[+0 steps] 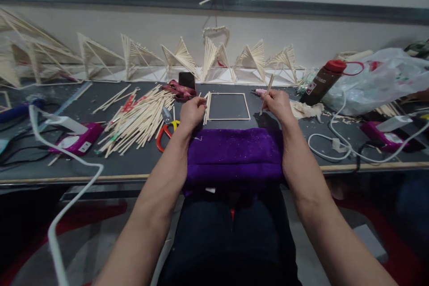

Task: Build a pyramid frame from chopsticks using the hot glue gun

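Note:
A square frame of thin wooden sticks [229,119] lies flat on the dark table in front of me. At its left side, my left hand [192,114] has its fingers closed on a wooden stick [205,114]; the exact grip is partly hidden. My right hand [279,103], off the frame's right side, pinches a wooden stick [269,86] that stands nearly upright. Beyond that hand lies a pink-handled tool [258,92], its kind unclear. Both forearms rest over a folded purple cloth [234,147] at the table edge.
Loose wooden sticks [140,120] are piled on the left, with scissors [165,130] by them. Twisted stick models [182,58] line the wall. A bottle [323,81] and plastic bag [385,76] stand right. White cables [348,149] and pink power sockets [78,138] flank the workspace.

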Available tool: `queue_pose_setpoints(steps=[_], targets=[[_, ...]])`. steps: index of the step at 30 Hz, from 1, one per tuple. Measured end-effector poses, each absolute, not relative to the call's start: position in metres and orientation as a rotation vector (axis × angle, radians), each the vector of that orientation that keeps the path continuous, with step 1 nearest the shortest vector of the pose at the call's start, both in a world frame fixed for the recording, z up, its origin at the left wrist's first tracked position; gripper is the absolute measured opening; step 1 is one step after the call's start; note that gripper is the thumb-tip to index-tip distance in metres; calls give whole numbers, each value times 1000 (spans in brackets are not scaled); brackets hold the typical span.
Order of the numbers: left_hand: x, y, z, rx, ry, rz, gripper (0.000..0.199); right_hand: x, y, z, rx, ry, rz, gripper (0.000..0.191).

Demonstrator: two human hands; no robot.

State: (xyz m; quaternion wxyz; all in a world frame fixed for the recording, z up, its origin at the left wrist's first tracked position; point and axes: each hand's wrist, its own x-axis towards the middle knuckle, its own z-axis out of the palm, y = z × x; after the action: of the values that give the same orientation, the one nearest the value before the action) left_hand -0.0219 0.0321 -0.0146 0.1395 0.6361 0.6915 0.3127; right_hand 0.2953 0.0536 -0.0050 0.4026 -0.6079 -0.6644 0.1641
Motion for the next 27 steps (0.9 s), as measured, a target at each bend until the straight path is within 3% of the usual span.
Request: queue_pose_setpoints(steps=[6, 27], targets=[[-17, 18, -3, 1976, 2134, 532, 36, 294, 50, -3, -1542, -1666, 411, 38], [-9, 25, -9, 2122, 2257, 345, 33, 293, 48, -2, -1541, -1685, 413, 37]])
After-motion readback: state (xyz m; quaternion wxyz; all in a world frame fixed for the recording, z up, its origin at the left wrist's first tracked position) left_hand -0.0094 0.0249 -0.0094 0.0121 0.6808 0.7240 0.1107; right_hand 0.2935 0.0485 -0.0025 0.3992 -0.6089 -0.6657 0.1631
